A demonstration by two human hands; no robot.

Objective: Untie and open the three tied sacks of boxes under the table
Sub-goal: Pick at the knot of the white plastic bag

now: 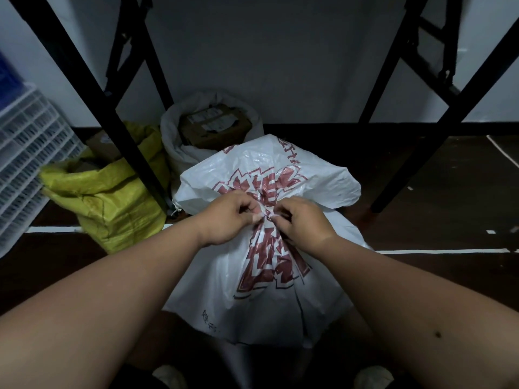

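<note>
A white sack with red printed characters (224, 290) stands on the floor right in front of me, its neck gathered and tied. My left hand (227, 217) and my right hand (302, 223) both pinch the bunched neck at the knot (265, 216), fingers curled into the plastic. Above the tie the sack's loose top (309, 175) fans out. Behind it to the left a yellow sack (112, 197) stands open with a brown box showing inside. A white woven sack (174, 144) further back is open too, with cardboard boxes (213, 127) visible in its mouth.
Black metal table legs (120, 130) cross on the left, close to the yellow sack, and more legs (438, 130) stand on the right. White plastic crates (25, 153) are stacked at the far left. White tape lines (449, 251) run across the dark floor. My shoes show at the bottom edge.
</note>
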